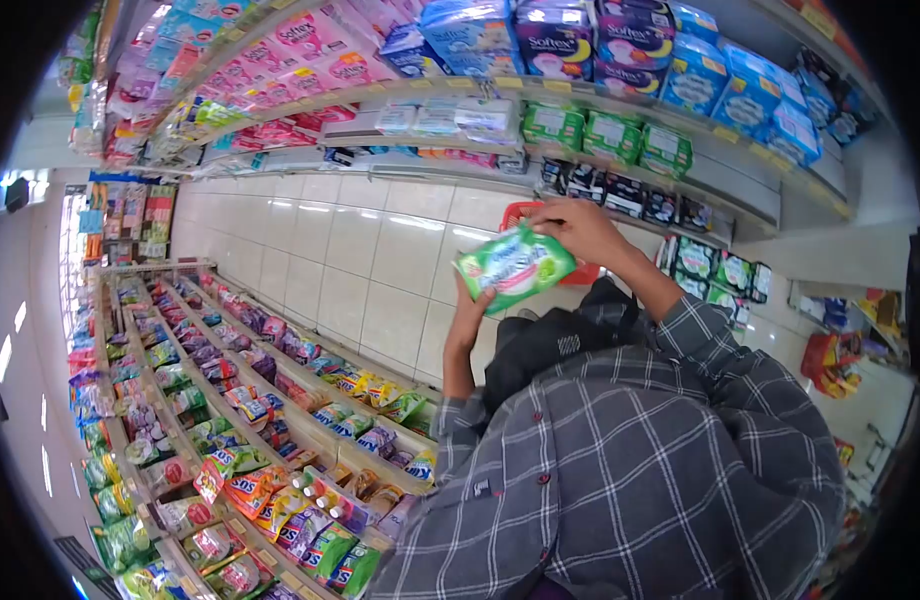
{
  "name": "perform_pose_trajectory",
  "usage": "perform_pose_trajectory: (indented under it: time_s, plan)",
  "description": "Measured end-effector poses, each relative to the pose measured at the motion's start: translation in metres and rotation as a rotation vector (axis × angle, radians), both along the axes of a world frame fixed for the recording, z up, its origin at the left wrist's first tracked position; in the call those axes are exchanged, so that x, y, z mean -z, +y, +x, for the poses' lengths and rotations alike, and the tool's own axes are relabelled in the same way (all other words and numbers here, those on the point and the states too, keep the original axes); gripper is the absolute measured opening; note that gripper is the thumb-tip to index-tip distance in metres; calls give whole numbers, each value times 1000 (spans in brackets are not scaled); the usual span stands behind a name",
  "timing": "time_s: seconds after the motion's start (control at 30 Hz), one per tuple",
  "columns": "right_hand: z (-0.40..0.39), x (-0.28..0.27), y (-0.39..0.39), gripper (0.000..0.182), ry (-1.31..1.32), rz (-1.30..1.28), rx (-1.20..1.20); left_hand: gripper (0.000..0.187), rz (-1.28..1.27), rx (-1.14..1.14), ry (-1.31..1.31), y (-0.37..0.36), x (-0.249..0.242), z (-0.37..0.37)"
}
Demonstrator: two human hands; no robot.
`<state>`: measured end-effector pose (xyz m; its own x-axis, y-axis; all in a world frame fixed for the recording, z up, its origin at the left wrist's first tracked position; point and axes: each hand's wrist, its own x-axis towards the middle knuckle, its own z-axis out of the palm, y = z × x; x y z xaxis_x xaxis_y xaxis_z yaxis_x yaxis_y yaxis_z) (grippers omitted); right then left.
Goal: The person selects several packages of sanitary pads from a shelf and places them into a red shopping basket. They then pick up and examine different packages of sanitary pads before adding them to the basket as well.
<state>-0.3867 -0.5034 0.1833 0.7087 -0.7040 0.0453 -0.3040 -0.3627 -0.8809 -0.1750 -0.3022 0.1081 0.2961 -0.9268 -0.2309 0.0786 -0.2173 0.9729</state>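
A green and white soft packet with a pink stripe is held up in front of me over the aisle. My left hand grips its lower left edge, thumb on the printed front and the other fingers hidden behind. At its top edge, the bent fingers of my right hand close on the packet. Partly hidden behind packet and hand is a red basket. A black bag lies against the front of my checked shirt, just below the hands.
Shelves of pink packs, blue packs and green packs run along the far side. Tiered shelves with several rows of coloured pouches stand at the left. Pale floor tiles lie between them.
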Motion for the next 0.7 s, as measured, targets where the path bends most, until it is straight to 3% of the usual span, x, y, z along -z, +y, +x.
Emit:
perform_pose_trajectory:
  time_s: [0.1, 0.17, 0.23, 0.27, 0.33, 0.5, 0.53, 0.7]
  plan:
    - [5, -37, 23, 42, -211, 119, 117, 74, -93, -140, 377, -15, -50, 7]
    - [12, -33, 37, 61, -299, 161, 209, 67, -127, -169, 471, -13, -71, 20]
    - [17, -8, 40, 82, -276, 145, 262, 72, -111, -83, 345, -17, -98, 25]
    - [25, -5, 49, 91, -353, 396, 186, 74, -83, -20, 283, -15, -106, 32]
    - [48, -4, 71, 92, -340, 520, 172, 80, -59, 51, 207, -9, -117, 42]
    - [90, -26, 117, 95, -525, 826, 281, 71, -41, 37, 304, 19, -129, 97]
    - [95, -30, 125, 86, -462, 837, 258, 70, -27, 26, 300, 24, -131, 104]
    - [108, -40, 148, 81, -475, 809, 337, 63, 93, 107, 430, 27, -120, 136]
